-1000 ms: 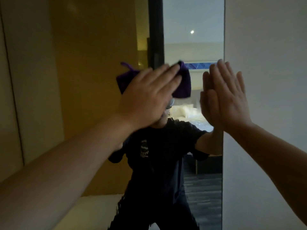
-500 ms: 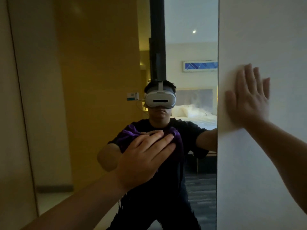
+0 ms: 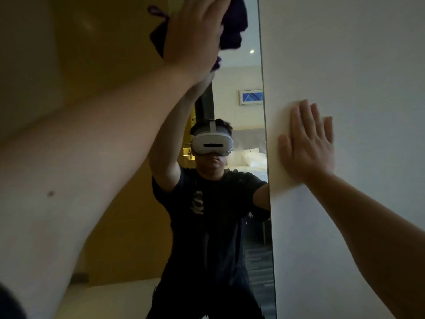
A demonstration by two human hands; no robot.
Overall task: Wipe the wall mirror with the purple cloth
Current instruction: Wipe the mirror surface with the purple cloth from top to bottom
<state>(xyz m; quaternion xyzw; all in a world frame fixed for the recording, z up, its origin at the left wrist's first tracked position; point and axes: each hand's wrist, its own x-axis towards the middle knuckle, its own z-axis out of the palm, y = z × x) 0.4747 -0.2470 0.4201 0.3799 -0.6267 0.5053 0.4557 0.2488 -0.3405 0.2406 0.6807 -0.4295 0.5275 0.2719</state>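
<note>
My left hand presses the purple cloth flat-palmed against the wall mirror at twelve o'clock; whether any fingers pinch it, I cannot tell. My right hand braces open on the wall. Even pressure with overlapping strokes should prevent streaks.

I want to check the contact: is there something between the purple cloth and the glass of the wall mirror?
Nothing visible. The left hand presses the crumpled purple cloth flat against the tall frameless wall mirror near its top right edge. The right hand rests on the white wall beside it.
</note>
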